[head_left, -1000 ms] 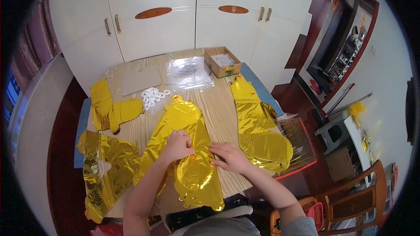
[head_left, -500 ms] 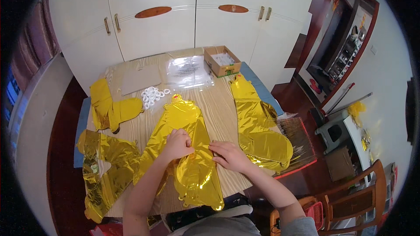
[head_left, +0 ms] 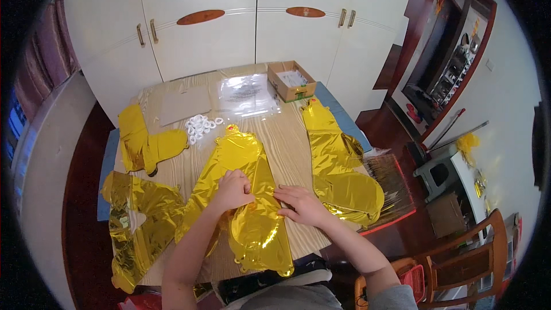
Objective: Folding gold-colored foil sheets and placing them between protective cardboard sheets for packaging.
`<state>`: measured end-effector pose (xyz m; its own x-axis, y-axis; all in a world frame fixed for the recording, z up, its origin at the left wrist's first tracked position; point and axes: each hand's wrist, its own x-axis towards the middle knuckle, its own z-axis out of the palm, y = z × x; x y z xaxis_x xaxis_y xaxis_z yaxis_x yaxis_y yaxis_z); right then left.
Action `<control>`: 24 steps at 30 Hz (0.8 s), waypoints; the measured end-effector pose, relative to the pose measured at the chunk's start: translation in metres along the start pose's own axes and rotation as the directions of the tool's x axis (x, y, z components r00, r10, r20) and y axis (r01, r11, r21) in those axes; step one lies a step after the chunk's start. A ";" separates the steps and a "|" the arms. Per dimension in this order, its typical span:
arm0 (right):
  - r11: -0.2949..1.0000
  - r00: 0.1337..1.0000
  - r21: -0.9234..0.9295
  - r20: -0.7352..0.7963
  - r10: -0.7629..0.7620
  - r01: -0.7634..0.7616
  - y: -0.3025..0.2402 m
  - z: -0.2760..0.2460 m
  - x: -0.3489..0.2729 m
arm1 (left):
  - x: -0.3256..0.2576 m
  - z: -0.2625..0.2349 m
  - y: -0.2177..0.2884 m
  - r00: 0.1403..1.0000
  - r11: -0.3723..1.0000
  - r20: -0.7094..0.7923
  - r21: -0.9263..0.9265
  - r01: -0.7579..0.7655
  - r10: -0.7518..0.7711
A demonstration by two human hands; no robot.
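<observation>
Gold foil balloon [head_left: 252,195], flat and crinkled, lies mid-counter [head_left: 293,138], its tail over the near edge.
I see both hands pressing it: left hand [head_left: 232,190] bunched on a fold, right hand [head_left: 301,204] flat beside. More foil pieces [head_left: 338,166] crowd both sides; white rings [head_left: 201,126] and cardboard box [head_left: 291,80] sit farther back.

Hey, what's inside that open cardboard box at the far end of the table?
The cardboard box holds something pale and flat, perhaps white paper or packets, too small to tell. The box walls hide whatever lies beneath that.
</observation>
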<state>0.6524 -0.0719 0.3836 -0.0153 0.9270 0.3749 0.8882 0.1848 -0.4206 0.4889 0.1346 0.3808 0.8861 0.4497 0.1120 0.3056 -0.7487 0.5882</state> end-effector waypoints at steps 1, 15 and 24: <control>1.000 1.000 -0.007 0.008 0.004 -0.004 0.000 0.000 -0.001 | 0.000 -0.001 0.002 1.000 1.000 0.003 0.001 0.003 -0.003; 1.000 1.000 -0.025 0.026 -0.005 0.006 0.002 0.001 0.000 | -0.010 0.027 0.045 0.895 0.831 0.089 0.340 -0.440 0.437; 0.998 0.999 -0.050 0.004 -0.033 0.033 0.006 0.006 -0.003 | 0.008 0.025 0.044 0.908 0.797 0.032 0.466 -0.383 0.418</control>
<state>0.6553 -0.0720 0.3752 -0.0463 0.9219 0.3847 0.9093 0.1983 -0.3659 0.5176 0.0931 0.3879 0.9436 0.0798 0.3214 0.0664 -0.9964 0.0525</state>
